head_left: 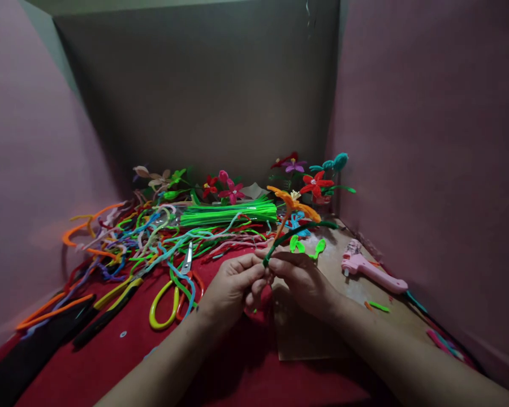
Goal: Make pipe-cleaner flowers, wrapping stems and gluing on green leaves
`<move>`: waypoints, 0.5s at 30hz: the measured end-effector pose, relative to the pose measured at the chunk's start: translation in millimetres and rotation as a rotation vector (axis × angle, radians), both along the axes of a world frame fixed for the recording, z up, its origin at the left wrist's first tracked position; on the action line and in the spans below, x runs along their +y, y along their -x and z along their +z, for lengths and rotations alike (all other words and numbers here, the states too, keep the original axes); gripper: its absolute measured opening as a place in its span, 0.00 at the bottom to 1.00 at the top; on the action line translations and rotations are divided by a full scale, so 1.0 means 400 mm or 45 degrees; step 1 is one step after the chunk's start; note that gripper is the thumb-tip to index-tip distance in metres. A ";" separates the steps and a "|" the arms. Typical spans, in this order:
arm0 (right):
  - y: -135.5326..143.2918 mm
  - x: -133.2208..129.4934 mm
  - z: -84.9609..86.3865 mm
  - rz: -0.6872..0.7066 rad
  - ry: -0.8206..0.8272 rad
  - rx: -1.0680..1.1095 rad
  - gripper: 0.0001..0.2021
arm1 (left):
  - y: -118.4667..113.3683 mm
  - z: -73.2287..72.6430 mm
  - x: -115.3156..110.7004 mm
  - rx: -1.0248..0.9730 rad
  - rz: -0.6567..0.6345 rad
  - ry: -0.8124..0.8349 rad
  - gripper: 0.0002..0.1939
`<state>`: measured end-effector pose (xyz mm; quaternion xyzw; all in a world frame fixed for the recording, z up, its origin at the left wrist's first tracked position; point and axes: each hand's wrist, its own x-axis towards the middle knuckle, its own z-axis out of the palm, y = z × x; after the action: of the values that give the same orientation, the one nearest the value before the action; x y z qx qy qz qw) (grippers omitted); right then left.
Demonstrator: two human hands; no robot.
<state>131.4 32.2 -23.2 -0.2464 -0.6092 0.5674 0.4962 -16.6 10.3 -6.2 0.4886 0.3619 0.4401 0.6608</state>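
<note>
Between my two hands stands an orange pipe-cleaner flower [296,203] with a pale yellow centre, tilted up and to the right. My left hand [234,282] pinches the lower end of its stem. The fingertips of my right hand [303,281] are closed on a dark green pipe cleaner [294,232] where it meets the orange stem. The green one's free end sticks out to the right, below the petals. Some fingers of both hands overlap, so the stem's very bottom is hidden.
Left lies a tangle of coloured pipe cleaners [123,237], with pliers [114,305] and scissors [165,311] in front. A bright green bundle [229,213] and finished flowers [233,192] stand behind. A pink glue gun [371,268] rests on cardboard [309,339] at right. Walls [432,141] enclose the table.
</note>
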 end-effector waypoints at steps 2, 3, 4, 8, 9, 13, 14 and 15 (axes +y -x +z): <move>-0.003 0.002 0.006 0.059 0.012 0.028 0.10 | 0.002 0.003 0.001 -0.204 -0.144 0.130 0.08; -0.004 0.003 0.010 0.075 -0.002 0.038 0.10 | 0.003 0.004 0.001 -0.266 -0.203 0.171 0.07; -0.004 0.003 0.014 0.081 -0.021 0.045 0.09 | 0.003 0.005 0.001 -0.299 -0.252 0.197 0.07; -0.001 -0.001 0.024 -0.033 -0.016 0.024 0.08 | 0.001 0.007 -0.004 -0.068 -0.163 0.091 0.08; 0.000 -0.003 0.024 -0.094 0.007 -0.004 0.08 | 0.000 0.006 -0.006 0.091 -0.042 -0.035 0.09; 0.004 -0.012 0.025 -0.278 0.026 -0.102 0.06 | -0.004 -0.001 -0.013 0.664 0.431 -0.641 0.06; 0.003 -0.014 0.026 -0.285 0.013 -0.121 0.07 | -0.005 -0.002 -0.014 0.698 0.461 -0.680 0.06; 0.003 -0.014 0.027 -0.269 -0.004 -0.128 0.07 | -0.005 -0.002 -0.014 0.682 0.440 -0.647 0.07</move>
<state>130.4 26.7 -12.3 -0.3366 -0.6050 0.4978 0.5223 -14.6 4.5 -6.9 0.6656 0.4776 0.4772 0.3178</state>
